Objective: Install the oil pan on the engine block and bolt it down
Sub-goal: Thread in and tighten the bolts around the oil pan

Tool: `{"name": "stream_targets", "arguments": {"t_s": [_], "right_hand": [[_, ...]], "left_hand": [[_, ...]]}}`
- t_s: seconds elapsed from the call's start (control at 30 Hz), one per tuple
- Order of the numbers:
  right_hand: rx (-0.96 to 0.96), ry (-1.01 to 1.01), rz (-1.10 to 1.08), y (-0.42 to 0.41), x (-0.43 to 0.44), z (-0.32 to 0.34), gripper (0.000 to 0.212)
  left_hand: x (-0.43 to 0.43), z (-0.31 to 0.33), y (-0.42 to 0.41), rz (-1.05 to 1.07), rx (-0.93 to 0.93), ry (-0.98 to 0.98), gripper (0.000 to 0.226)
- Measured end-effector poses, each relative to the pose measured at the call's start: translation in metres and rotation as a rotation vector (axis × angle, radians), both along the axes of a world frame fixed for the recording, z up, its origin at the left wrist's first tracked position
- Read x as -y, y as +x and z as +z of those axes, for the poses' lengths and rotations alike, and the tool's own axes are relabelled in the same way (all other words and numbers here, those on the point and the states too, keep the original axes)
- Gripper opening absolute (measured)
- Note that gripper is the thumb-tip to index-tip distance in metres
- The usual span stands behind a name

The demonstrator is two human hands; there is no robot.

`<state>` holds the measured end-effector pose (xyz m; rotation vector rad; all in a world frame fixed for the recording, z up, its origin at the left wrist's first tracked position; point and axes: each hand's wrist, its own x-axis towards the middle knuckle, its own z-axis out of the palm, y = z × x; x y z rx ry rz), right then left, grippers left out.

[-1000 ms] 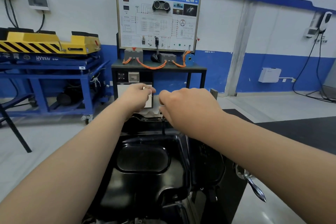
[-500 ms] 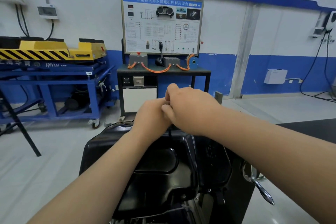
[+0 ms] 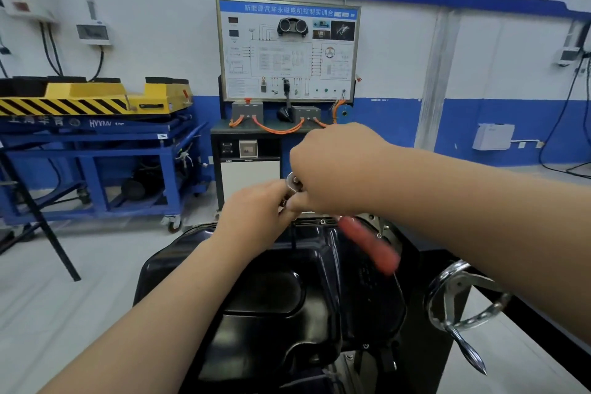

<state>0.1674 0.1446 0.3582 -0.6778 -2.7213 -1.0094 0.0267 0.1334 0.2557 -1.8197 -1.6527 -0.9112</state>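
Forearms reach out from the bottom of the frame over a glossy black oil pan (image 3: 271, 297), which sits bulge-up in front of the person; most of what lies beneath it is hidden. A chrome handwheel (image 3: 463, 294) with a pointed crank handle stands just to the right of the pan. Above the pan's far rim, the right hand (image 3: 339, 169) is curled around a ratchet (image 3: 367, 246) near its silver head, the red handle slanting down and to the right over the pan, blurred. The left hand (image 3: 256, 211) meets it from below, fingertips pinched at the silver head; exactly what they grasp there cannot be made out. Small round fittings dot the pan's rim under the hands, too small to tell whether they are bolts or holes. Beyond, on the grey floor, a dark training bench (image 3: 246, 134) carries orange cables and an upright wiring board (image 3: 287, 51) with Chinese lettering. To the left stands a blue wheeled cart (image 3: 96, 150) topped with a yellow, black-striped platform (image 3: 80, 99). A white box (image 3: 492, 136) hangs on the blue-and-white wall at right.
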Motion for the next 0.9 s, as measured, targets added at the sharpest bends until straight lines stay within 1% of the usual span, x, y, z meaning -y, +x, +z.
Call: {"name": "stream_targets", "arguments": {"t_s": [0.03,0.07,0.1,0.13,0.17,0.2,0.27,0.3,0.33,0.37,0.4,0.43,0.47,0.53,0.57,0.6,0.67,0.73,0.77,0.83,0.87,0.9], "right_hand": [[-0.057,-0.074,-0.050,0.000,0.000,-0.003,0.046],[-0.104,-0.131,-0.070,-0.001,0.001,-0.005,0.047],[-0.116,-0.127,-0.072,-0.003,0.000,-0.006,0.046],[-0.099,-0.095,-0.058,-0.004,0.000,-0.005,0.044],[-0.041,-0.033,-0.024,-0.006,0.000,-0.004,0.040],[0.018,0.019,0.044,-0.006,0.001,-0.001,0.035],[0.179,0.145,0.207,-0.005,-0.004,0.006,0.013],[0.236,0.187,0.260,-0.004,-0.008,0.009,0.007],[0.255,0.202,0.284,-0.003,-0.010,0.011,0.009],[0.246,0.211,0.274,-0.003,-0.010,0.011,0.006],[0.194,0.221,0.246,-0.003,-0.009,0.009,0.014],[0.126,0.217,0.213,-0.003,-0.009,0.005,0.027],[0.039,0.168,0.161,-0.003,-0.009,0.000,0.037],[-0.108,0.021,0.050,-0.003,-0.010,-0.009,0.045],[-0.138,-0.018,0.023,-0.003,-0.011,-0.011,0.047],[-0.121,-0.026,0.017,-0.002,-0.012,-0.010,0.047],[-0.005,0.037,0.113,-0.001,-0.016,-0.004,0.039],[0.168,0.137,0.237,0.000,-0.021,0.007,0.017],[0.229,0.180,0.272,0.001,-0.023,0.012,0.010],[0.257,0.198,0.273,0.001,-0.023,0.016,0.008],[0.229,0.214,0.248,0.000,-0.021,0.015,0.006],[0.182,0.239,0.226,-0.001,-0.020,0.012,0.019]], "left_hand": [[-0.001,-0.002,0.000,0.038,0.031,0.000,0.028],[0.000,-0.002,0.000,0.068,0.058,-0.026,0.020],[0.000,-0.003,-0.002,0.053,0.063,-0.025,0.012],[0.001,-0.004,-0.003,0.000,0.069,-0.017,0.015],[0.002,-0.006,-0.005,-0.063,0.072,-0.017,0.020],[0.004,-0.006,-0.004,-0.089,0.076,-0.027,0.019],[0.003,-0.009,-0.003,-0.080,0.043,-0.029,0.017],[0.002,-0.011,-0.003,-0.069,0.031,-0.026,0.017],[0.001,-0.011,-0.002,-0.042,0.036,-0.022,0.017],[0.000,-0.012,-0.002,-0.021,0.049,-0.001,0.017],[0.000,-0.011,0.000,0.000,0.081,0.015,0.016],[-0.001,-0.010,0.000,0.015,0.118,0.037,0.015],[0.000,-0.009,0.001,0.026,0.153,0.045,0.013],[0.000,-0.007,0.002,0.009,0.150,0.044,0.012],[0.001,-0.007,0.002,-0.004,0.122,0.027,0.015],[0.001,-0.007,0.001,-0.010,0.103,-0.011,0.021],[0.000,-0.007,-0.001,-0.043,0.058,-0.034,0.029],[0.000,-0.008,0.001,-0.083,0.039,0.003,0.023],[-0.001,-0.009,0.001,-0.087,0.046,0.009,0.020],[-0.005,-0.011,0.001,-0.057,0.079,-0.007,0.019],[-0.006,-0.012,0.002,-0.032,0.104,-0.002,0.020],[-0.007,-0.010,0.001,-0.011,0.129,0.006,0.020]]}}
